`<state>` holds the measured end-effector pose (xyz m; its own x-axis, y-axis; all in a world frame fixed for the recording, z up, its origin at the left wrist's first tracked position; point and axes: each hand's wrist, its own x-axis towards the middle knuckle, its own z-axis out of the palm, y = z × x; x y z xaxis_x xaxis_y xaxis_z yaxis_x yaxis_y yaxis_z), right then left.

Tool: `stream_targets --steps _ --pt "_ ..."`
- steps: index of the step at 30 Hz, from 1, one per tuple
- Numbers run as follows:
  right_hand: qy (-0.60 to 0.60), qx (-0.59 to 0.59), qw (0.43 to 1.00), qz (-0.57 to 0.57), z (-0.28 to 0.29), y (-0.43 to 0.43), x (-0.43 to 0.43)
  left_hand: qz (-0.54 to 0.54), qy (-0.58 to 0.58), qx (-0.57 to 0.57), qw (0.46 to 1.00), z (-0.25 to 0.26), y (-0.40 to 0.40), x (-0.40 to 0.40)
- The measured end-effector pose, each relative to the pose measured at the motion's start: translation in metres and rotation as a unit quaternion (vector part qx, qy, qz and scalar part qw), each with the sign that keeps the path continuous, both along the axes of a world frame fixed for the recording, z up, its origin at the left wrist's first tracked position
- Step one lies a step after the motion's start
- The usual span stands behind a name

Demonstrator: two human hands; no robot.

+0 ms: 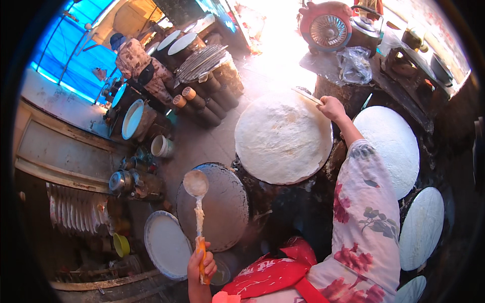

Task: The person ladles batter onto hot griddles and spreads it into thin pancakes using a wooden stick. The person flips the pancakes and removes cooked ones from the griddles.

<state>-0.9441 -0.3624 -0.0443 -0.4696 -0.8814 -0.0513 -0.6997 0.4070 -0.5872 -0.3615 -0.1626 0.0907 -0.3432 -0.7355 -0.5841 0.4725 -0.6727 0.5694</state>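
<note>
In my left hand (201,261) is a ladle (196,184) by its orange handle. Pale batter coats its shaft and bowl. The ladle's bowl is above a bare, dark round griddle (216,212). My right hand (332,108) grips a flat wooden scraper (307,96) at the far right edge of a large round flatbread (282,140). That flatbread covers almost all of its griddle and has faint brown patches. Left of the bare griddle is a wide basin (166,244) with whitish contents.
Other white rounds (386,147) (422,229) lie on the right. A pink fan (329,28) and a kettle (363,34) stand on a far table (322,62). At the upper left a person (140,64) bends near griddles. Perforated briquettes (193,96) and a bucket (162,146) are on the floor.
</note>
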Motion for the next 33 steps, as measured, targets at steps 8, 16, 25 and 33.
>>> stream_targets --steps 8,16,25,33 --pt "0.067 -0.135 0.989 0.008 0.133 0.062 0.106 -0.035 -0.011 -0.023 0.999 -0.004 -0.007 0.04" --pt "0.056 -0.252 0.954 -0.155 0.207 0.264 0.236 -0.193 -0.071 -0.086 0.975 -0.024 -0.048 0.08" --pt "0.201 -0.126 0.836 -0.495 0.22 0.651 0.357 -0.466 0.053 0.035 0.882 -0.066 -0.021 0.04" --pt "0.449 0.239 0.618 -0.6 0.34 0.907 0.543 -0.676 0.049 0.054 0.734 -0.073 0.052 -0.039"
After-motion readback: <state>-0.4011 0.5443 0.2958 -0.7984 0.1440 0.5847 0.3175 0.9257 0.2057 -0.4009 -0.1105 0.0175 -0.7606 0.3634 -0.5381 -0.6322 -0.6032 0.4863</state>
